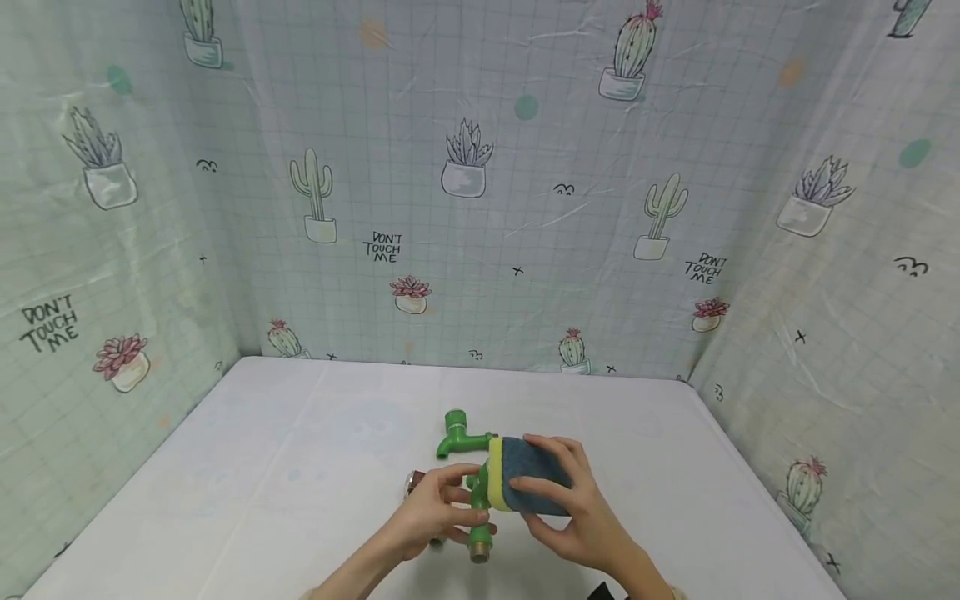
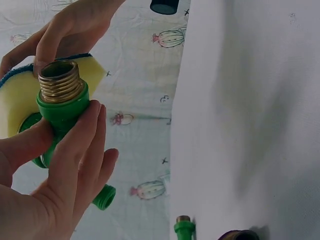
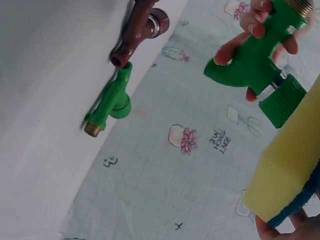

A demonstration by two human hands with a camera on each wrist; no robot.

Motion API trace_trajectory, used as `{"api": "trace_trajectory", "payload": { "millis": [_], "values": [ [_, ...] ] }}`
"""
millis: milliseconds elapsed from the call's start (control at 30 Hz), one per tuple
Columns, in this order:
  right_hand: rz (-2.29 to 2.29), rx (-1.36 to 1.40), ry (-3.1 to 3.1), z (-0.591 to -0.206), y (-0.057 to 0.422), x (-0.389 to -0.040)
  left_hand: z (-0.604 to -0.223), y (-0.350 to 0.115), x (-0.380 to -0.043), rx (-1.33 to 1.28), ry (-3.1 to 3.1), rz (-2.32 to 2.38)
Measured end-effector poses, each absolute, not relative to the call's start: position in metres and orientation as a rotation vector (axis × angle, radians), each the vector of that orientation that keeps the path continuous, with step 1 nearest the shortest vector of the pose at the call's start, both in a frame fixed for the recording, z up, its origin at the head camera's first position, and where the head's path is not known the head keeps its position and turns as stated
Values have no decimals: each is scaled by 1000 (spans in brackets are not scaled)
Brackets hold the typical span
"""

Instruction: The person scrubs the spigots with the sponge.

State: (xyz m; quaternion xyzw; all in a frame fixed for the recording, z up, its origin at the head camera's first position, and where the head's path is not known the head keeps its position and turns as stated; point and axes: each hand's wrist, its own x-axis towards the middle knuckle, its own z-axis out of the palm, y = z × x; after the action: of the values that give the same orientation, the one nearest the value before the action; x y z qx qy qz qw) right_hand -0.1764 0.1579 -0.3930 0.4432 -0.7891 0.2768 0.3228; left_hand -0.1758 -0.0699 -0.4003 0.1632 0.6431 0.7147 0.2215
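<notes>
In the head view, my left hand (image 1: pixel 429 515) grips a green tap (image 1: pixel 481 533) by its body, fingers and thumb around it. Its brass threaded end (image 2: pixel 61 82) points toward the left wrist camera. My right hand (image 1: pixel 576 504) holds a sponge (image 1: pixel 534 475) with a yellow foam side and a dark blue scouring side. The yellow foam (image 3: pixel 285 165) faces the tap and sits right at its ribbed green handle (image 3: pixel 282 100). Part of the held tap is hidden behind my left fingers and the sponge.
On the white table (image 1: pixel 300 467), a second green tap (image 1: pixel 455 435) lies just beyond my hands. A dark red-brown tap (image 3: pixel 137 32) lies beside it, mostly hidden by my left hand in the head view. A cactus-print curtain (image 1: pixel 510 225) encloses the table's back and sides.
</notes>
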Motion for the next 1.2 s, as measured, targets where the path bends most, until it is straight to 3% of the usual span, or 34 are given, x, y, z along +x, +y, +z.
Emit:
{"api": "trace_trajectory", "payload": {
  "millis": [700,1200],
  "values": [
    [880,1236,-2117,-393,157,-184,-407,-62,-181,338,1871,1994],
    [744,1109,-2268,-404,175,-202,-413,-67,-181,265,1713,2035]
  ]
}}
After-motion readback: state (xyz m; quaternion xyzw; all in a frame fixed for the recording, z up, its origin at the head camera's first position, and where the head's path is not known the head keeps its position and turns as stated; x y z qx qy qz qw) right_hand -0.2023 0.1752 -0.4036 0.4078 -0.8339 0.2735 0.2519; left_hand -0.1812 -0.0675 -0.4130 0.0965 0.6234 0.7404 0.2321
